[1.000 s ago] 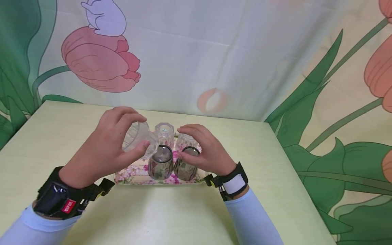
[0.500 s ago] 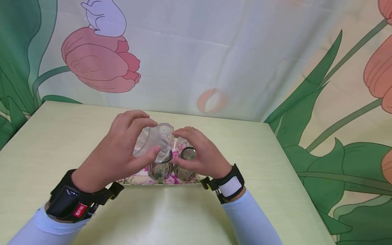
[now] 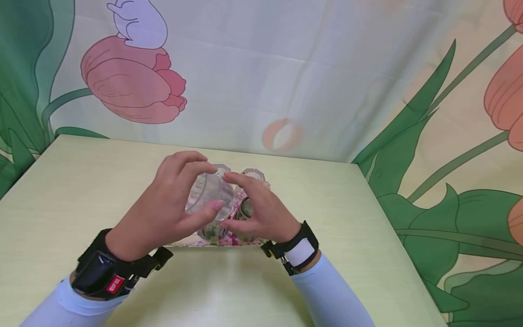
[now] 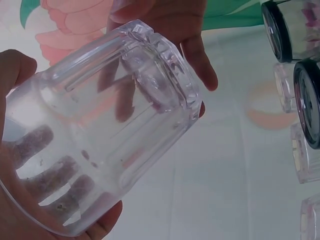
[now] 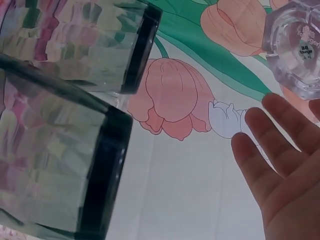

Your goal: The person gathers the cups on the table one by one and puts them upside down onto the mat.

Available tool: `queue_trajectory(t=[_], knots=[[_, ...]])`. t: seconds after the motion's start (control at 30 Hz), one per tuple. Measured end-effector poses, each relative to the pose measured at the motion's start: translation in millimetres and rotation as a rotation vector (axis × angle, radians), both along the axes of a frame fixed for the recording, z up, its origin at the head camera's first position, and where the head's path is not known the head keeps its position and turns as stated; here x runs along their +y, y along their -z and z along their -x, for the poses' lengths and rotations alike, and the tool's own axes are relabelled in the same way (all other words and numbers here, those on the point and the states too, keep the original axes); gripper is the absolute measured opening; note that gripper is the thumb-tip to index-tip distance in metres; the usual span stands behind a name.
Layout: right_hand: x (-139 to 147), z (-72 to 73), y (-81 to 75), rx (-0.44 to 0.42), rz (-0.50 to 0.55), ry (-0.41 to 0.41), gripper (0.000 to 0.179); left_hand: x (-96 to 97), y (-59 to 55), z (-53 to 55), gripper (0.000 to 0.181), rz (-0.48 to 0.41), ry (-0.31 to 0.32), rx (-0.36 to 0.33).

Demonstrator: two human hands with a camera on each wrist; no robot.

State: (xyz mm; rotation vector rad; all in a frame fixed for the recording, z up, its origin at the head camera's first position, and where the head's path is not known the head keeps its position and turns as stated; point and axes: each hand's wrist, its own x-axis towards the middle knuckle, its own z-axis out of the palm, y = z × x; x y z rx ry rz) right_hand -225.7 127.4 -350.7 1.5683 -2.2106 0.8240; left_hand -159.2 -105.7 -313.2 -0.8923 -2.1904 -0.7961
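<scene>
My left hand holds a clear faceted drinking glass, tilted above the floral tray. Its fingers curl round the rim end, while the thick octagonal base points toward my right hand. In the right wrist view the round label on that base shows. The right hand's fingers reach out relaxed close to the base, thumb and fingers apart. Below the hands, two grey-tinted glasses with dark rings on top stand on the tray, partly hidden in the head view.
More clear glasses stand upside down at the back of the tray, partly covered by the hands. The tray sits on a pale wooden table. Behind it hangs a curtain printed with tulips.
My left hand has moved right with the clear glass, bringing its base close to the right hand. The right hand has shifted slightly left and down toward it.
</scene>
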Motion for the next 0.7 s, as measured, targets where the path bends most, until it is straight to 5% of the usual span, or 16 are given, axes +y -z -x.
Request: queue_trajectory(t=[0.27,0.7], knots=[[0.1,-3.5,0.9,-0.031,0.002,-0.021,0.093,4.9,0.9,-0.8,0.068,-0.003,0.003,0.018],[-3.4,-2.8,-0.9,0.060,0.047,-0.008,0.084,4.0,4.6,-0.3,0.065,0.002,0.017,0.038]])
